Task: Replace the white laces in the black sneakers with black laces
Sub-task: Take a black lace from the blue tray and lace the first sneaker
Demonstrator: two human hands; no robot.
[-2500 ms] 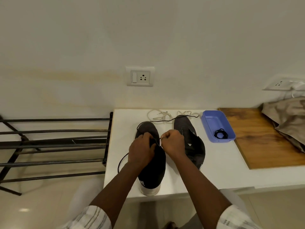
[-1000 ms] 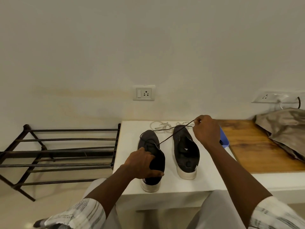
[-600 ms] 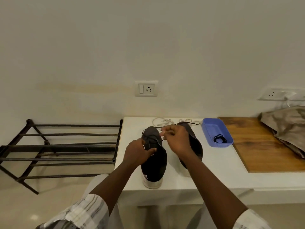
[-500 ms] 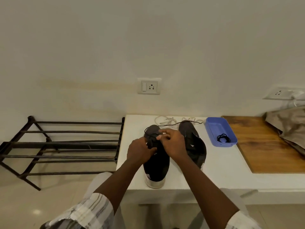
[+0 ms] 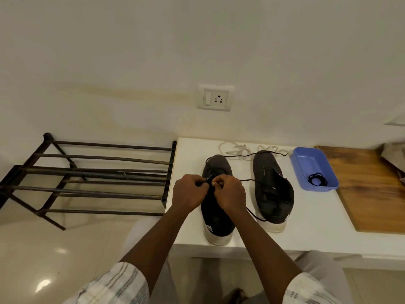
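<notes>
Two black sneakers with white soles stand side by side on a white table [image 5: 311, 227], toes toward the wall. My left hand [image 5: 189, 194] and my right hand [image 5: 230, 194] meet over the eyelets of the left sneaker [image 5: 217, 218], both pinching a thin black lace [image 5: 247, 179]. The lace runs over that shoe's toe and trails across the table toward the right sneaker [image 5: 272, 189], which has no lace in it. Two white laces [image 5: 238, 149] lie loose by the wall behind the shoes. A coiled black lace [image 5: 317, 178] sits in a blue tray [image 5: 306, 159].
A dark metal shoe rack [image 5: 94, 178] stands left of the table. A wooden board [image 5: 370, 189] lies right of the tray, with a crumpled brown cloth [image 5: 394, 159] at its far corner. A wall socket [image 5: 215, 98] is above the table.
My right hand had drawn the lace out far to the right, then came back to the left sneaker. Both hands now pinch the lace at its eyelets. The camera has tilted down a little.
</notes>
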